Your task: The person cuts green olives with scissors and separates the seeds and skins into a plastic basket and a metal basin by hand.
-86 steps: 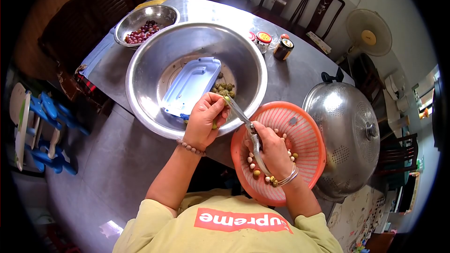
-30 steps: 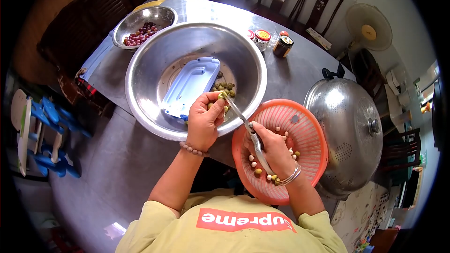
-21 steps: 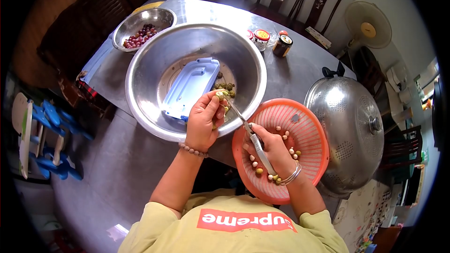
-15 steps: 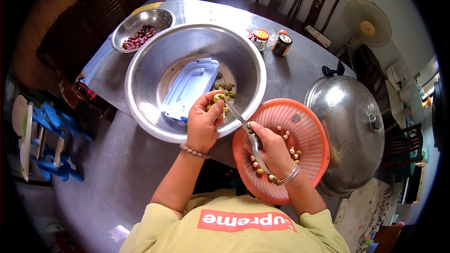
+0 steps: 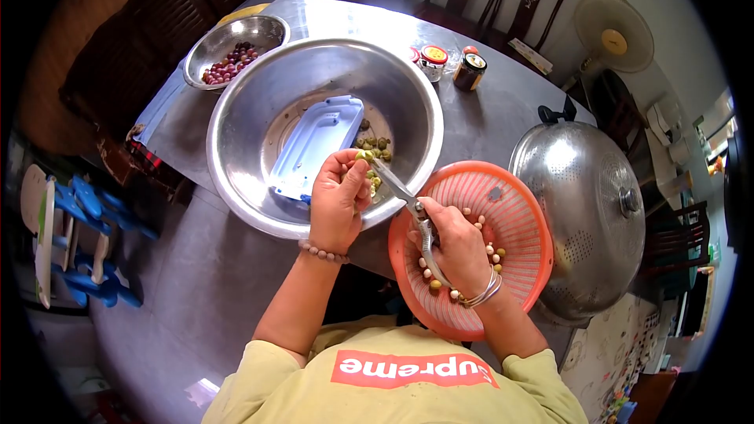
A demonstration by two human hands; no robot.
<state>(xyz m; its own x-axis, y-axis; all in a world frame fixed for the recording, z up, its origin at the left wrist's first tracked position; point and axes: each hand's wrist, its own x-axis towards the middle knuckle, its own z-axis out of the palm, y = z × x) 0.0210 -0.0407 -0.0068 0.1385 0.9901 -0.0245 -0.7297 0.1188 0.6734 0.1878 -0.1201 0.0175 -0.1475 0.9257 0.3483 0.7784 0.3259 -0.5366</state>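
Note:
My left hand (image 5: 338,200) pinches a small green seed (image 5: 364,155), likely a lotus seed, between thumb and fingers above the steel basin (image 5: 225,177). Metal scissors (image 5: 399,186) are gripped in my right hand (image 5: 457,245), their tips touching or very near the seed. In the basin lie a pale blue plastic tray (image 5: 314,145) and several greenish-brown pieces (image 5: 375,144), partly hidden by my left hand. Beneath my right hand is an orange plastic colander (image 5: 514,220) holding several white and olive-coloured seeds (image 5: 495,255).
A smaller steel bowl with red grapes (image 5: 232,63) sits at the back left. Jars, one red-lidded (image 5: 433,61) and one dark (image 5: 470,72), stand behind the basin. A large domed steel lid (image 5: 577,212) is on the right. Wooden chairs and a fan (image 5: 613,35) are beyond the table.
The seed in my left hand now looks more opened, with paler green showing. Both hands keep nearly the same place; the whole view has shifted slightly.

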